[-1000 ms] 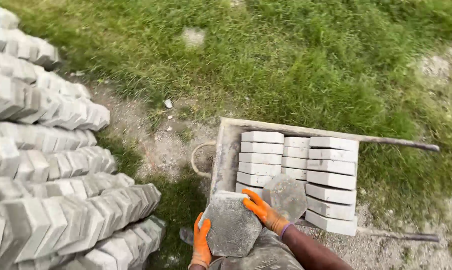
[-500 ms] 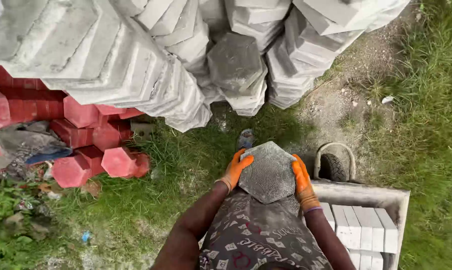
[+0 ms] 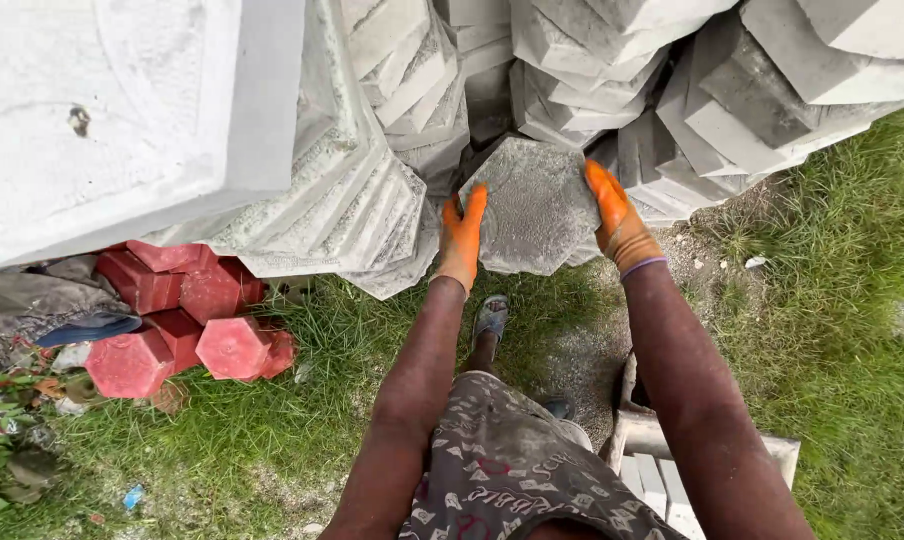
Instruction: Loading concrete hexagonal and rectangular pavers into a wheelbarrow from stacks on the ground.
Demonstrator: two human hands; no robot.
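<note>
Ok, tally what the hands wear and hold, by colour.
Orange gloves: 2, one on the left hand, one on the right hand
Grey paving block, gripped between both hands: 1
Total: 3

Soft, even daylight with faint shadows; the view is sharp, with wide-angle stretching toward the edges.
</note>
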